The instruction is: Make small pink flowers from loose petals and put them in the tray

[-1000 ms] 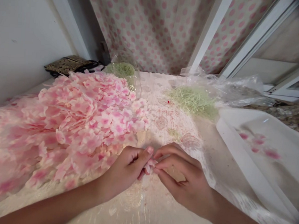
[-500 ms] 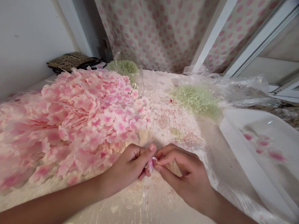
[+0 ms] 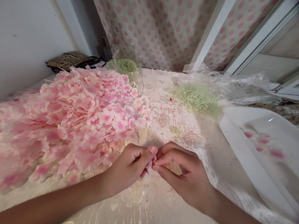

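- Pinching a small pink artificial blossom (image 3: 150,165) at lower centre of the frame, the two hands meet fingertip to fingertip, and the blossom is mostly hidden between them.
- The left hand (image 3: 126,169), reaching in from the lower left, has its grip pressed closed, with the thumb and curled fingers on the blossom's left side.
- The right hand (image 3: 186,177), coming in from the lower right, pinches the blossom's right side between thumb and forefinger, its other fingers curled behind.
- A large heap of pink-and-white fabric petals (image 3: 71,121) fills the left half of the frame, its edge just beside the left hand.
- The bench (image 3: 174,210) is covered with clear plastic over a white lace-patterned cloth.
- A shallow white plastic tray (image 3: 240,147) sits at the right edge, with a few blurred pink petals (image 3: 263,141) inside.
- Pale green shredded material (image 3: 197,99) lies at upper centre-right, beside a crumpled clear plastic bag (image 3: 241,88).
- A smaller green clump (image 3: 123,66) sits in clear plastic behind the heap.
- A dark patterned pouch (image 3: 69,58) lies at upper left, against a white wall (image 3: 25,35).
- A pink polka-dot curtain (image 3: 156,25) hangs along the top.
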